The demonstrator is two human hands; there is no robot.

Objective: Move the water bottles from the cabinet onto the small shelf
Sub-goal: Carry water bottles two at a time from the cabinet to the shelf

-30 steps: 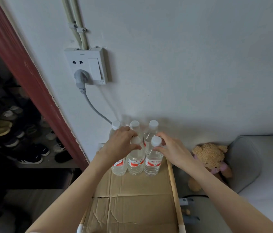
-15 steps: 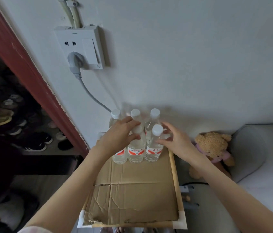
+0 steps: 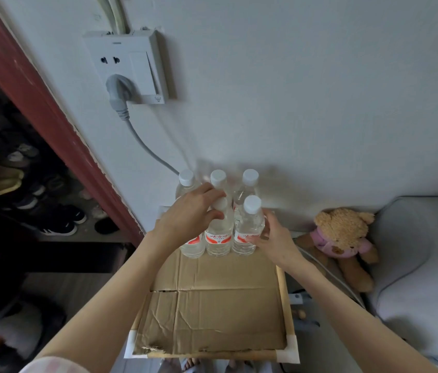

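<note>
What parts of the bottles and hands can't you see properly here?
Head view:
- Front left bottle: cap and upper body hidden by the left hand.
- Front middle bottle: cap partly covered by left fingers.
- Right hand: fingers hidden behind the front right bottle.
- Labels: text too small.

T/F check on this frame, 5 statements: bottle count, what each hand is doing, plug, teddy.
1. Six capped water bottles stand on the cardboard-lined small shelf. True: two rows of three, one front cap hidden.
2. The left hand lies flat on the cardboard. False: its fingers curl round the neck of the front middle bottle.
3. The right hand holds the front right bottle by its body. True.
4. The wall socket has nothing plugged in. False: a grey plug sits in it.
5. The teddy bear sits on the shelf among the bottles. False: it is off to the right, beside the grey cushion.
</note>
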